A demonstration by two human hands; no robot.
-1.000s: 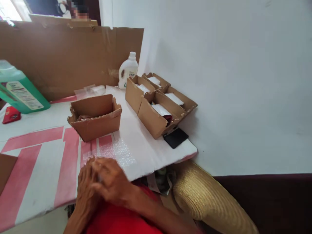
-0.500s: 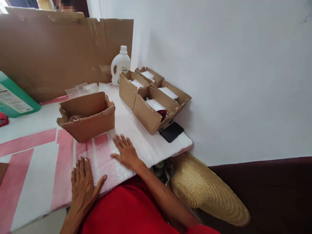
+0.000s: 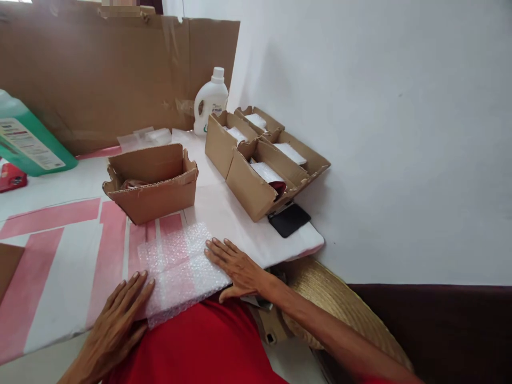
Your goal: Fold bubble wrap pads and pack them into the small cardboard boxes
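A sheet of clear bubble wrap (image 3: pixel 180 272) lies flat on the table (image 3: pixel 76 272), its near edge hanging a little over the front. My left hand (image 3: pixel 116 320) rests at the sheet's left edge, fingers stretched out and holding nothing. At the right edge of the wrap, my right hand (image 3: pixel 236 266) lies with fingers extended and the thumb apart, also holding nothing. Just beyond the wrap stands an open cardboard box (image 3: pixel 160 197); reddish-brown items inside it are only partly visible.
Several cardboard bins (image 3: pixel 250 184) with white packets stand by the wall, a black flat item (image 3: pixel 290 220) beside them. Behind are a white jug (image 3: pixel 212 104) and a cardboard panel (image 3: pixel 120 69). A green bottle (image 3: pixel 36 138) and red phone (image 3: pixel 12 177) are left. A straw hat (image 3: pixel 340 304) hangs below.
Both hands have moved outward from the middle of the bubble wrap to its side edges, and nearer the table's front. The view has shifted slightly.
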